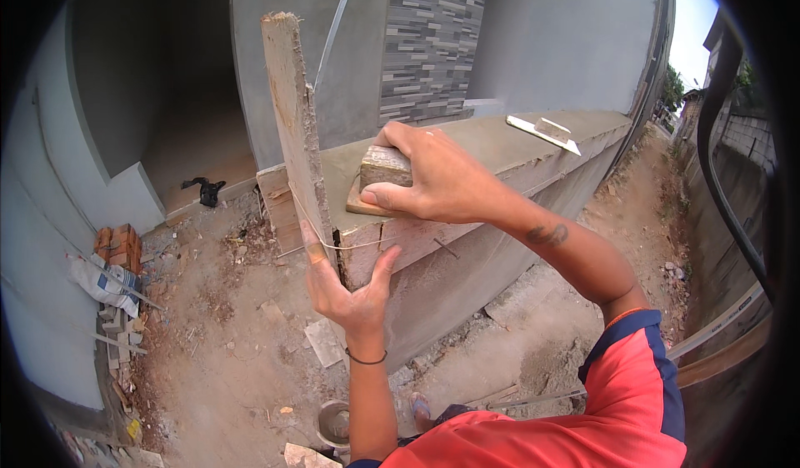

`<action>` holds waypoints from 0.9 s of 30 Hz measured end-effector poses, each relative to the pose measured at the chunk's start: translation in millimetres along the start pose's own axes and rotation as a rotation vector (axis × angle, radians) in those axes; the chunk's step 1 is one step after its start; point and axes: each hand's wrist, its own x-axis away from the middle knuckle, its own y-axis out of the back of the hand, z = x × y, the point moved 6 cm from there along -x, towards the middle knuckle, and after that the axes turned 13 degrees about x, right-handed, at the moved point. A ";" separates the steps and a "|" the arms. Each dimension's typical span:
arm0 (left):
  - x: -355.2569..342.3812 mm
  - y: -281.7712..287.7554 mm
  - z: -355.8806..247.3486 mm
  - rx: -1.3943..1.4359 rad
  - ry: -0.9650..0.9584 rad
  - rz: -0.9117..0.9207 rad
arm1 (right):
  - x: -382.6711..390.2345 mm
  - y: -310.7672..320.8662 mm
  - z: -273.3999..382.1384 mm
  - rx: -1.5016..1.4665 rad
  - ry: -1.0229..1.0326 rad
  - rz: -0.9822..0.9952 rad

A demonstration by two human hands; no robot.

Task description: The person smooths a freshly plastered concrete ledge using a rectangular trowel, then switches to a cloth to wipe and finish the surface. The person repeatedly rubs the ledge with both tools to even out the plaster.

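Note:
My right hand grips the block handle of a small wooden float. The float rests on the smooth grey mortar along the top of a low wall, close to its near end. At that end, my left hand clasps the corner where an upright wooden board meets the long side board. Its thumb lies against the side board, and its fingers run up the upright one. A thin string loops around this corner. Farther along the wall top lies a white-edged plastering trowel.
A nail sticks out of the side board. On the dirt ground below are a bucket, stacked bricks, a white sack and a black plastic bag. A dark cable hangs at the right.

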 end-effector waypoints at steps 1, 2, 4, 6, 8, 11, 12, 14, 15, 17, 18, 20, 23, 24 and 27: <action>-2.0 1.2 0.6 0.033 0.030 -0.003 | 2.7 4.0 -11.1 0.036 -0.080 0.008; -3.8 0.0 1.9 0.045 0.068 0.023 | 4.9 7.7 -22.6 0.061 -0.135 0.022; -4.5 -1.2 4.4 0.110 0.161 0.066 | -0.4 5.8 -43.3 0.105 -0.258 0.027; -3.7 -0.9 4.5 0.090 0.198 0.075 | -11.0 6.3 -72.9 0.212 -0.452 -0.045; -2.3 -1.7 5.8 0.121 0.234 0.077 | -27.5 -5.4 -57.6 0.118 -0.295 -0.031; -2.4 -2.3 7.9 0.171 0.239 0.076 | -32.2 -10.0 -34.8 0.070 -0.100 0.003; -2.9 -2.7 7.7 0.154 0.225 0.092 | -27.1 -10.3 -35.5 0.009 -0.078 0.040; -3.6 -1.6 7.8 0.105 0.205 0.104 | -20.0 -2.5 -52.7 0.119 -0.217 0.035; -3.3 -1.5 8.1 0.073 0.206 0.114 | -16.6 -3.2 -60.1 0.165 -0.298 0.073; -2.4 -0.1 8.7 0.040 0.217 0.121 | -25.7 -4.1 -71.2 0.207 -0.350 0.038; -1.8 0.9 9.2 0.042 0.226 0.119 | -33.4 -7.3 -71.3 0.213 -0.333 -0.005; -1.2 1.3 9.0 0.042 0.219 0.117 | -46.5 -11.7 -53.2 0.162 -0.228 -0.058; -1.7 0.3 9.4 0.021 0.182 0.128 | -41.0 -15.5 -32.2 0.092 -0.121 0.046; -1.5 -0.5 9.2 -0.007 0.169 0.144 | -33.1 -12.2 -33.1 0.152 -0.122 0.030; -1.2 1.5 8.9 -0.019 0.144 0.123 | -19.8 -4.7 -55.2 0.156 -0.319 0.061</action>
